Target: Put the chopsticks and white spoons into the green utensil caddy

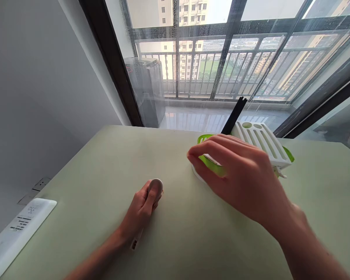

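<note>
My left hand (141, 206) is closed around a spoon (155, 186) low over the table. Its rounded bowl pokes up past my thumb, and the end of its pale handle, with a dark mark on it, sticks out below my palm. Closer to the camera, my right hand (236, 167) is held up with thumb and fingertips pinched together; nothing shows between them. Behind it stands a white and green utensil holder (264, 144) with slots and round holes in its top, partly hidden by that hand. Black chopsticks (235, 115) lean out of the holder's left side.
The pale green table (105, 167) reaches to a window (204, 62) with dark frames. A white, flat, long object with printed labels (23, 223) lies along the left edge. Beside it, a socket (41, 184) sits on the grey wall (41, 85).
</note>
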Demonstrator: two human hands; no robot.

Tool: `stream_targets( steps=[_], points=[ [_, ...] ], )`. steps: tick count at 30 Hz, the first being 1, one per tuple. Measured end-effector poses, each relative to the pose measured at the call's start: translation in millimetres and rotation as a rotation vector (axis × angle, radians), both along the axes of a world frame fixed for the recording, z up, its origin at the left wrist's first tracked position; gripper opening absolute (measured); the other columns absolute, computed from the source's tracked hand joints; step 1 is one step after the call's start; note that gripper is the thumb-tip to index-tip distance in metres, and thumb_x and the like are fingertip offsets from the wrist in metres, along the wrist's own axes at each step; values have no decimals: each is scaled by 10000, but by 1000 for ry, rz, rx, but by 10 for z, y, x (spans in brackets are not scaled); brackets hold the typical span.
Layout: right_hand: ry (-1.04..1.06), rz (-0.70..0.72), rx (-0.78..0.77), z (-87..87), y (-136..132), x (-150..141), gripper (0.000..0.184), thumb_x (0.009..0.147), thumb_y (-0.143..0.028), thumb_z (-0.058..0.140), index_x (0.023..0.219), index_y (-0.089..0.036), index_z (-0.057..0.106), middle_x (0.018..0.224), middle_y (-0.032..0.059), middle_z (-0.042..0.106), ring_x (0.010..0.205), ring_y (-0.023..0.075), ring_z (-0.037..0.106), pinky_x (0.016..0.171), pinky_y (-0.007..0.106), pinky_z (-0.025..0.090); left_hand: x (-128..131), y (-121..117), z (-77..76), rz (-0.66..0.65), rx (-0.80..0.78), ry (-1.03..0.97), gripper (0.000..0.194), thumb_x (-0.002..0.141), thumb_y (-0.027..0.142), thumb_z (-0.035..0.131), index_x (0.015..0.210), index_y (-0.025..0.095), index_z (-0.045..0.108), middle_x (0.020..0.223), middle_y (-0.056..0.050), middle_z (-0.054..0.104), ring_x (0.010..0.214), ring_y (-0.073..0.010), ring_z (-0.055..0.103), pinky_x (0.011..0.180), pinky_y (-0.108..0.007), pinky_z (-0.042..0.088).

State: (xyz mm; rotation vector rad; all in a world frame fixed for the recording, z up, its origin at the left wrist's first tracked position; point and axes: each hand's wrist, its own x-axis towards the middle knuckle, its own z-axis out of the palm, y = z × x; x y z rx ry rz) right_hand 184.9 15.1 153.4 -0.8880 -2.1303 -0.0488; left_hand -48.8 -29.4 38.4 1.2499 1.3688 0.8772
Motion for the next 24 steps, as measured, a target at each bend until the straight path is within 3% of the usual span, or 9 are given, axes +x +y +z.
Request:
stream_targets(
  steps=[6, 17, 24],
  points=[
    [-34, 156, -60, -103, -77, -207, 131, 965, -134, 575, 895, -173, 679, 847, 26, 702, 778, 137, 636, 749, 285, 472, -12, 1, -47, -8, 22, -35, 391, 1008, 573, 435, 853, 214, 451, 703, 49, 351, 629, -119, 280, 561, -233, 298],
    [-285, 181, -243, -268, -153, -352, 142, 1011, -201, 514, 1110, -195, 615, 1184, 72, 642, 897, 165, 644, 701, 310, 434, 3, -58, -89, -58, 69, -129, 411, 982, 591, 467, 821, 216, 421, 650, 67, 295, 573, -101, 235, 519, -234, 264],
    [-371, 221, -334, -346, -204, -445, 130, 1042, -281, 489, 1026, -207, 594, 912, 5, 634, 747, 159, 603, 632, 325, 370, 10, -100, -110, -105, 128, -131, 415, 984, 580, 472, 798, 213, 420, 618, 78, 277, 538, -83, 211, 483, -230, 213]
  ],
)
